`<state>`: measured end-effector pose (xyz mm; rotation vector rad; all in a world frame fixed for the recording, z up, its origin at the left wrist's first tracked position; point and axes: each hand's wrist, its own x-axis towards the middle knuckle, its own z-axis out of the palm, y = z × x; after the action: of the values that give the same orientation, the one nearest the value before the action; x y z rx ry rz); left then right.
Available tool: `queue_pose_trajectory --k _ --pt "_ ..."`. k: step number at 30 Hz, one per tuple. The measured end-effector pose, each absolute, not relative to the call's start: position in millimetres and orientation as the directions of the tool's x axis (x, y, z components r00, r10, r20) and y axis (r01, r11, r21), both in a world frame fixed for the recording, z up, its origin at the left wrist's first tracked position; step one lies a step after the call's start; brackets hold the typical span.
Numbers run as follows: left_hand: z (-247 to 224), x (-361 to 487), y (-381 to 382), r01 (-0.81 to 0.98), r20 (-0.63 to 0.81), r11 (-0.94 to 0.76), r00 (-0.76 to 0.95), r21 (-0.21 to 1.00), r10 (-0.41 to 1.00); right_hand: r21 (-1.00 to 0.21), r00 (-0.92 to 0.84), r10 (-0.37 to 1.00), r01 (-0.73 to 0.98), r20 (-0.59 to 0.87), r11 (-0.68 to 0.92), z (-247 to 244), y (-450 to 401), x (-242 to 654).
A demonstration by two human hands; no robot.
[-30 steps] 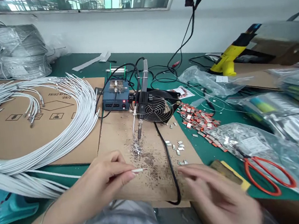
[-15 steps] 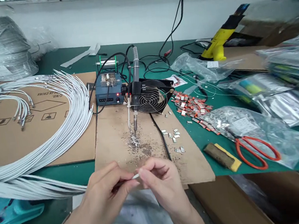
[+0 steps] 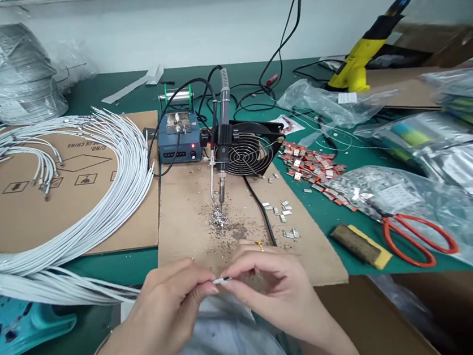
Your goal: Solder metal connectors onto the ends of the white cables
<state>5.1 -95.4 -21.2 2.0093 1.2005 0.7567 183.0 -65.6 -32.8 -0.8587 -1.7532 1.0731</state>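
Observation:
My left hand [image 3: 169, 302] is closed in a pinch on a white cable [image 3: 218, 281] near its end. At the cable's tip, where a small dark bit shows, the thumb and forefinger of my right hand [image 3: 277, 289] are pinched together. Both hands are at the front edge of a cardboard sheet [image 3: 190, 222]. Beyond them, a soldering iron [image 3: 224, 116] in a stand points down over a heap of solder scraps [image 3: 219, 219]. Several small metal connectors [image 3: 285, 212] lie on the cardboard to the right.
White cables [image 3: 134, 183] curve across the left side. Behind the iron are a blue soldering station [image 3: 179, 144], a solder spool [image 3: 178, 96] and a black fan [image 3: 246, 156]. Orange-and-metal pieces [image 3: 312, 163], red-handled scissors [image 3: 418, 236] and a sponge [image 3: 357, 246] lie on the right.
My right hand has shifted slightly right and its fingers have changed their pinch, so more of the cable's tip shows. The whole view has swung a little left.

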Motion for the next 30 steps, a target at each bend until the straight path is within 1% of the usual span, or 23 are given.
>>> queue_pose_trajectory --k 2,3,4,6,8,9,11,12,13,14,15,16,17,18,19,22,26,28,30 --pt "-21 7 -96 0.524 0.166 -0.384 0.415 0.76 0.895 -0.928 -0.346 0.884 0.083 0.314 0.363 -34 -68 181" --pt "-22 8 -96 0.524 0.17 -0.383 0.408 0.761 0.897 -0.94 -0.302 0.901 0.041 0.312 0.339 -37 -70 177" --pt "-24 10 -96 0.522 0.172 -0.374 0.395 0.767 0.903 -0.95 -0.24 0.921 -0.021 0.306 0.311 -41 -73 171" --pt "-27 13 -95 0.519 0.184 -0.357 0.354 0.777 0.917 -0.948 -0.09 0.96 -0.205 0.266 0.244 -50 -79 156" --pt "-30 15 -95 0.52 0.198 -0.347 0.32 0.781 0.926 -0.895 0.009 0.982 -0.409 0.189 0.176 -58 -83 143" --pt "-31 15 -95 0.519 0.199 -0.345 0.316 0.782 0.927 -0.86 0.025 0.99 -0.493 0.14 0.135 -60 -83 139" --pt "-31 13 -96 0.5 0.169 -0.328 0.337 0.802 0.926 -0.785 0.036 0.996 -0.613 0.083 0.088 -60 -80 141" --pt "-30 10 -96 0.481 0.133 -0.302 0.354 0.823 0.926 -0.768 0.048 0.995 -0.633 0.087 0.098 -58 -78 146" --pt "-28 7 -97 0.457 0.088 -0.266 0.375 0.849 0.923 -0.777 0.058 0.992 -0.617 0.115 0.126 -55 -75 153" --pt "-26 4 -97 0.433 0.038 -0.225 0.398 0.873 0.916 -0.814 0.055 0.985 -0.556 0.166 0.168 -52 -72 161" --pt "-24 1 -97 0.42 -0.015 -0.181 0.423 0.889 0.906 -0.88 -0.006 0.975 -0.432 0.222 0.198 -49 -69 169" --pt "-21 -1 -97 0.419 -0.058 -0.15 0.444 0.896 0.894 -0.931 -0.12 0.955 -0.284 0.27 0.228 -45 -67 176" --pt "-19 -3 -97 0.43 -0.088 -0.137 0.464 0.892 0.882 -0.954 -0.245 0.924 -0.136 0.293 0.267 -42 -66 181" --pt "-17 -4 -96 0.45 -0.103 -0.142 0.478 0.882 0.872 -0.949 -0.355 0.885 -0.02 0.301 0.315 -39 -65 184" --pt "-15 -4 -96 0.477 -0.114 -0.154 0.486 0.865 0.866 -0.929 -0.43 0.847 0.051 0.312 0.367 -35 -65 185" --pt "-11 -4 -94 0.529 -0.118 -0.198 0.504 0.825 0.856 -0.863 -0.488 0.792 0.139 0.367 0.485 -28 -67 184" --pt "-8 -1 -95 0.564 -0.111 -0.24 0.518 0.79 0.848 -0.815 -0.526 0.766 0.213 0.368 0.538 -23 -67 185" --pt "-8 0 -94 0.567 -0.112 -0.244 0.52 0.787 0.847 -0.834 -0.505 0.776 0.177 0.379 0.523 -24 -67 185" --pt "-10 0 -93 0.555 -0.116 -0.229 0.518 0.8 0.848 -0.88 -0.44 0.806 0.071 0.395 0.47 -30 -68 181"
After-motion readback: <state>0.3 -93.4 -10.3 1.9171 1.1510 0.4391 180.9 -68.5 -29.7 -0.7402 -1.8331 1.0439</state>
